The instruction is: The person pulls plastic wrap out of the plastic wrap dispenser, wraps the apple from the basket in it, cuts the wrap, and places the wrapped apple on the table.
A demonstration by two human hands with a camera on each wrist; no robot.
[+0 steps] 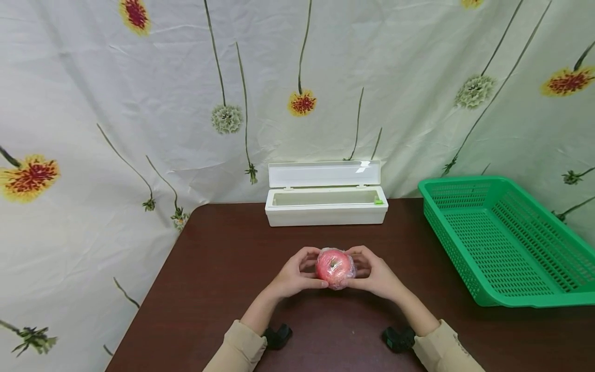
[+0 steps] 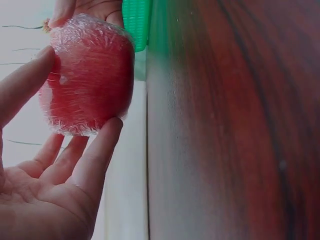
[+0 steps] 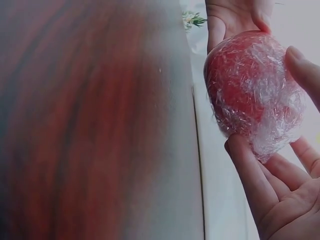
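Observation:
A red apple (image 1: 334, 267) wrapped in clear cling film is held between both hands above the dark table. My left hand (image 1: 299, 271) grips its left side, thumb in front and fingers behind. On the opposite side my right hand (image 1: 373, 273) grips it in the same way. The left wrist view shows the film stretched fairly smooth over the apple (image 2: 92, 75). Crumpled, bunched film covers the apple's (image 3: 257, 90) side in the right wrist view.
Behind the hands, near the table's back edge, stands a white cling film box (image 1: 325, 216) with its lid (image 1: 324, 175) raised and a small green piece at its right end. A green plastic basket (image 1: 492, 299) sits on the right. A flowered cloth (image 1: 162, 93) hangs behind the table (image 1: 223, 248).

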